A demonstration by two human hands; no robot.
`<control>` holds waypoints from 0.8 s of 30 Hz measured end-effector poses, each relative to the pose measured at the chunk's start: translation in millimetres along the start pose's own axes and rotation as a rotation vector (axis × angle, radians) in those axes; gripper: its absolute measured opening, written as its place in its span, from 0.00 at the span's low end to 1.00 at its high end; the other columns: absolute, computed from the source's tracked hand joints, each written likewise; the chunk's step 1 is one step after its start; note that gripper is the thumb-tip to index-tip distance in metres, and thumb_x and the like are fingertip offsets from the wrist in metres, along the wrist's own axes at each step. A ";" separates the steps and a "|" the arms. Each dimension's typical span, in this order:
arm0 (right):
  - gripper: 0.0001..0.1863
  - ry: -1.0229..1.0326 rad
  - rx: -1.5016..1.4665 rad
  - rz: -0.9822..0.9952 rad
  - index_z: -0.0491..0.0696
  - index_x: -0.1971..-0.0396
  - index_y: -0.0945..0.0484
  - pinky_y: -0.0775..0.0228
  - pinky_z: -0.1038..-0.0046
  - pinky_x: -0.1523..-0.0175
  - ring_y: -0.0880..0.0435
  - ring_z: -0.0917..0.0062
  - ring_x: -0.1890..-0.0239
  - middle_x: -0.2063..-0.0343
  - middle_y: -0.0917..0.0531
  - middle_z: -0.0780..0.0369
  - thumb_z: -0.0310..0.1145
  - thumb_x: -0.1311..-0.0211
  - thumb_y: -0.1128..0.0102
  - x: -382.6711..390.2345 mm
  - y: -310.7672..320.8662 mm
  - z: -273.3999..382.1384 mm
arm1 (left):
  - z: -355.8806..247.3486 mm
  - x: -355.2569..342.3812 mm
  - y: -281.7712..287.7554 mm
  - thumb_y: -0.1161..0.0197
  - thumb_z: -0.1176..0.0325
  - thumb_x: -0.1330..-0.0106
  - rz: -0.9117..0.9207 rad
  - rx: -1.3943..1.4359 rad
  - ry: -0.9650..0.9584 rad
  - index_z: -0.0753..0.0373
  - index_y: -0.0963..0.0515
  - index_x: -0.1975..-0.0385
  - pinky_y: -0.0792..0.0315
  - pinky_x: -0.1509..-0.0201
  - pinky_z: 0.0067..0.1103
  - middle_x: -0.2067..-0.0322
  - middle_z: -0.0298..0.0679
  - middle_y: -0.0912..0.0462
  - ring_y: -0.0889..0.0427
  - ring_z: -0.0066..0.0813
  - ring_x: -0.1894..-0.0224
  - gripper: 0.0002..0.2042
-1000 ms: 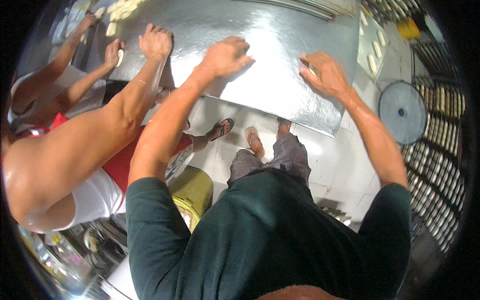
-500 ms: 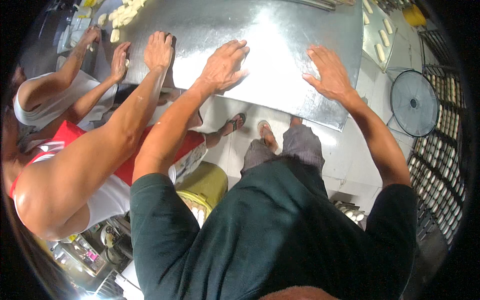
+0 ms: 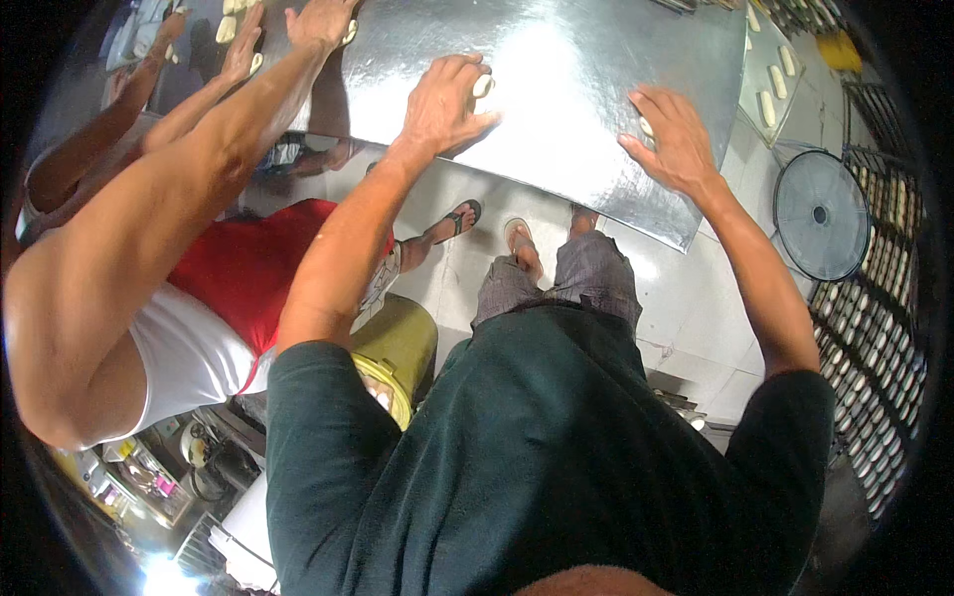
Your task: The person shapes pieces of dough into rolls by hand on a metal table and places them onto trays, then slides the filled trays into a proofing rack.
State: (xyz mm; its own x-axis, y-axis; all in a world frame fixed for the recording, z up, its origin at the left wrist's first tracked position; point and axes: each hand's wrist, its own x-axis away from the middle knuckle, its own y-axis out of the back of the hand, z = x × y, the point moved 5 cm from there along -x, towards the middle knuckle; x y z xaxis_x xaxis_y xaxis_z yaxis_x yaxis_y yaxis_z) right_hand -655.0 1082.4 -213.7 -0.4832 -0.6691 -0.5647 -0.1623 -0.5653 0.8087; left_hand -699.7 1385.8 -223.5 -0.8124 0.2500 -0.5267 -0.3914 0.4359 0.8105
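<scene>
Our bare left hand (image 3: 437, 107) now leaves a small, pale, oval dough piece (image 3: 483, 86) in view, mostly hidden before.

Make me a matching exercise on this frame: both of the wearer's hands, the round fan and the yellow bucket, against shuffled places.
1. Left hand
2. Right hand
3. Round fan
4. Yellow bucket

A. Between the dark green shirt and a co-worker's red garment
B. Over the metal table, nearer its right edge
C. Right of the table, beside a loaded rack
D. Over the table, farther from its right edge

Pairs: 1-D, 2-B, 3-C, 4-A
</scene>
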 end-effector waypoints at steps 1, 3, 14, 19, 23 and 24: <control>0.19 -0.094 -0.078 0.034 0.48 0.68 0.18 0.28 0.57 0.53 0.19 0.62 0.58 0.65 0.18 0.60 0.50 0.41 0.30 2.6 -3.2 -6.7 | 15.2 3.5 -13.3 0.26 0.47 0.41 0.240 -0.062 0.218 0.58 0.14 0.66 0.23 0.58 0.36 0.66 0.37 0.16 0.17 0.39 0.59 0.19; 0.18 -0.219 0.032 0.287 0.48 0.72 0.19 0.29 0.58 0.55 0.20 0.63 0.61 0.69 0.19 0.61 0.50 0.40 0.31 3.2 -27.3 -23.5 | 27.4 -0.5 -25.2 0.28 0.49 0.42 0.227 -0.073 0.192 0.56 0.13 0.71 0.22 0.62 0.36 0.69 0.37 0.15 0.16 0.38 0.62 0.16; 0.18 -0.037 0.012 -0.027 0.48 0.61 0.19 0.31 0.57 0.52 0.21 0.62 0.56 0.64 0.19 0.60 0.48 0.38 0.33 2.0 -1.1 4.0 | -0.6 12.9 -5.4 0.26 0.46 0.43 0.110 -0.144 0.112 0.57 0.14 0.58 0.21 0.54 0.37 0.57 0.40 0.18 0.18 0.41 0.51 0.22; 0.19 -0.242 0.068 0.350 0.50 0.77 0.21 0.30 0.58 0.59 0.20 0.64 0.66 0.75 0.20 0.64 0.50 0.37 0.35 -0.6 -43.3 -33.3 | 23.0 5.7 -29.0 0.26 0.46 0.44 0.212 -0.119 0.194 0.56 0.12 0.72 0.21 0.65 0.34 0.72 0.37 0.18 0.16 0.39 0.68 0.18; 0.18 -0.276 0.037 0.302 0.50 0.74 0.21 0.30 0.58 0.58 0.20 0.65 0.63 0.71 0.19 0.63 0.50 0.38 0.35 -4.0 -49.1 -39.7 | 21.3 -1.2 -36.4 0.27 0.47 0.43 0.185 -0.142 0.193 0.57 0.13 0.72 0.21 0.62 0.34 0.72 0.37 0.17 0.16 0.39 0.66 0.17; 0.18 -0.274 0.073 0.261 0.50 0.73 0.20 0.30 0.57 0.57 0.20 0.66 0.61 0.70 0.19 0.63 0.50 0.38 0.35 -2.1 -41.6 -33.8 | 15.6 -0.9 -26.4 0.27 0.48 0.43 0.073 -0.187 0.177 0.57 0.13 0.72 0.22 0.61 0.35 0.71 0.37 0.17 0.16 0.39 0.65 0.17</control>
State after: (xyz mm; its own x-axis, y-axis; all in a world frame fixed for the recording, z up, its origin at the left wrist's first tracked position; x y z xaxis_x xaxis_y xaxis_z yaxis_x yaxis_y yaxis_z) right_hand -618.2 1091.1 -251.8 -0.7269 -0.6264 -0.2814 -0.0597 -0.3507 0.9346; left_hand -681.9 1387.6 -248.4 -0.8979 0.1130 -0.4255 -0.3886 0.2507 0.8866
